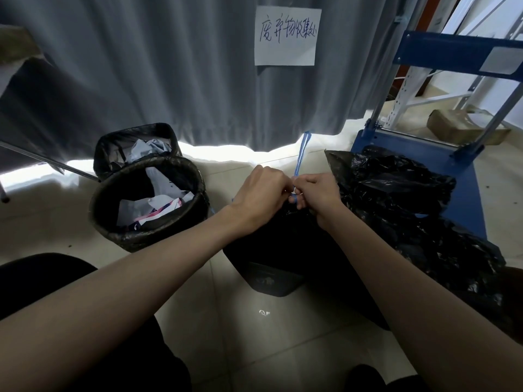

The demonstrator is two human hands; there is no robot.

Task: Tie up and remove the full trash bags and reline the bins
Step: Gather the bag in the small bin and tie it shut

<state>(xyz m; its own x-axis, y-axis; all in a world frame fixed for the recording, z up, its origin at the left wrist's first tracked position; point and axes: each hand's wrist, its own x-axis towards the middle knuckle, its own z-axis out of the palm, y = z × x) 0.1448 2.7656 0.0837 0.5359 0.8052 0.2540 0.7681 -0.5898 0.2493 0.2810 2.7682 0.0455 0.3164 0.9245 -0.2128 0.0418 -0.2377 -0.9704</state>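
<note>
Both hands meet in the middle of the view, above a dark bin (271,281) that stands on the tiled floor (254,349). The left hand (261,193) is closed, its fingers pinching the blue drawstring (300,157) of the black trash bag (285,222) that sits in this bin. The right hand (317,193) is closed too and grips the same string, just beside the left one, so that the two hands almost touch. One loop of the string stands up above the hands, in front of the grey curtain (169,66). The mouth of the bag is gathered together under the hands.

To the left stand two more bins with black liners. The round bin (113,222) is nearer, and the other bin (104,148) is behind it, touching it. Both hold crumpled paper. To the right a heap of black plastic bags (410,199) lies partly on a blue cart (441,157). A white paper sign (287,35) with handwriting hangs on the curtain.
</note>
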